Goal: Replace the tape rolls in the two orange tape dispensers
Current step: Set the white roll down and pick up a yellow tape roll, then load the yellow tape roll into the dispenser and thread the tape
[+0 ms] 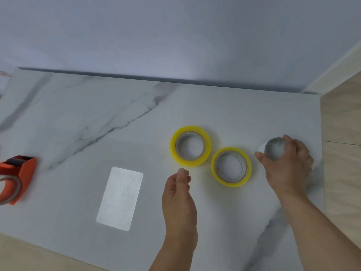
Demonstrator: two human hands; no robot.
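Right hand (287, 163) grips an empty core (274, 151) near the table's (78, 114) right edge; left hand (178, 194) hovers loosely curled, holding nothing. Next, likely: lift a yellow roll (190, 146).

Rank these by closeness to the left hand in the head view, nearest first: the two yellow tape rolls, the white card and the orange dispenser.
From the left hand:
1. Far yellow roll, just beyond the fingers.
2. Near yellow roll, to its right, toward the right hand.
3. White card, to its left on the table.
4. Orange dispenser, at the far left edge.

Grey-veined white marble table (97, 114) against a pale wall (175, 36), light wood floor (341, 118) alongside.
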